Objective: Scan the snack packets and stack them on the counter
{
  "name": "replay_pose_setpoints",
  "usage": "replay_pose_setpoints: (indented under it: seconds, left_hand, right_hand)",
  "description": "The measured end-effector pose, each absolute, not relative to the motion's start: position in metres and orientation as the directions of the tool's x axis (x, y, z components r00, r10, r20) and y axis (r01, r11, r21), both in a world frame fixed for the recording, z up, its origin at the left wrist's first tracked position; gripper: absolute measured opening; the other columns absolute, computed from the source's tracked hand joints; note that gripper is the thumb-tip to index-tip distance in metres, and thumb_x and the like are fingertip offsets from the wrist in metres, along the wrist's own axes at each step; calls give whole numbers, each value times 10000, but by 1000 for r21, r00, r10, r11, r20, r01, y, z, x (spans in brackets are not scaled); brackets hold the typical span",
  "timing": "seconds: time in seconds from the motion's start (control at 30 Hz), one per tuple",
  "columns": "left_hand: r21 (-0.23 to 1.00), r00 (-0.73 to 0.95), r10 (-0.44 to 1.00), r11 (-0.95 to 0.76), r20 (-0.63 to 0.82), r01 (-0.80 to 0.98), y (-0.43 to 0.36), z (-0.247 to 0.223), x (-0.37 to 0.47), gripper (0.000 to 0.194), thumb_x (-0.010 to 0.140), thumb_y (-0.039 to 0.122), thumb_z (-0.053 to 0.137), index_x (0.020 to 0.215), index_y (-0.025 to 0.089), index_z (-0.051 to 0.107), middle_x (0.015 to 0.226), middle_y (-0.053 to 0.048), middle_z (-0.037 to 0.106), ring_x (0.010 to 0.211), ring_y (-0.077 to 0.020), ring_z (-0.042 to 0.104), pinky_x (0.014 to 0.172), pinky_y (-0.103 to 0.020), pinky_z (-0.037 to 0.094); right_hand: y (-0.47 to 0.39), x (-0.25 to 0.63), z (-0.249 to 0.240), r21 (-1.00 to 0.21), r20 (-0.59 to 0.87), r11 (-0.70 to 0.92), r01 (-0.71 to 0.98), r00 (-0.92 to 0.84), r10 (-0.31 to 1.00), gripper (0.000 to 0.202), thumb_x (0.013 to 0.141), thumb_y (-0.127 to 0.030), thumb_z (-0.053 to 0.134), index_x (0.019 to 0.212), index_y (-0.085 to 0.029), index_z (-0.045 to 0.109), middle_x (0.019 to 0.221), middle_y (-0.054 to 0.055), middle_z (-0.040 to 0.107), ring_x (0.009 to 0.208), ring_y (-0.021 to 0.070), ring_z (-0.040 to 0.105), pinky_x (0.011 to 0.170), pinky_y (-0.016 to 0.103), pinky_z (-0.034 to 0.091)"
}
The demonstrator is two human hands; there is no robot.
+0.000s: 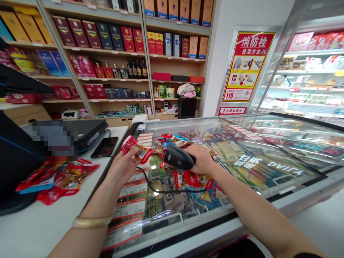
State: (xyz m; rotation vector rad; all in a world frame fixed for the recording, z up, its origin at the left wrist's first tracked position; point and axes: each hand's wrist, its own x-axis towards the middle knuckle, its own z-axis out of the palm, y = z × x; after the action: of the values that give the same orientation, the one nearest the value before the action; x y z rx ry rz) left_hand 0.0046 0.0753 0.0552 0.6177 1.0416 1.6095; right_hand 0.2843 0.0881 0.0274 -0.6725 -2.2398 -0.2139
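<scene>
My left hand (126, 165) pinches a small red snack packet (141, 152) over the left part of the glass freezer top. Wrapped round the handle of a black barcode scanner (178, 157) is my right hand (201, 157). The scanner's head points left, toward the packet, with a gap between them. Several red and blue snack packets (190, 178) lie on the glass around and below the scanner. A black cable (166, 191) loops across the glass. On the white counter at the left sits a pile of red packets (67, 179).
The glass-topped freezer (172, 238) spans the middle and right. A black phone (104, 147) lies on the white counter (34, 233), beside a dark device (88, 130). Shelves of boxed goods (107, 53) stand behind, with a red poster (248, 66) on the wall.
</scene>
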Motion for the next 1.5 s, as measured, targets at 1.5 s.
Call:
replay_pose_setpoints:
  seconds: [1.5]
  left_hand:
    - [778, -529, 645, -170, 552, 605, 64, 68, -77, 354, 748, 382, 613, 1011, 156, 683, 926, -81, 717, 854, -235, 662, 833, -415, 535]
  right_hand:
    - [86, 284, 22, -60, 752, 850, 523, -537, 383, 196, 742, -250, 585, 925, -191, 624, 774, 61, 676, 696, 203, 594, 657, 314, 448]
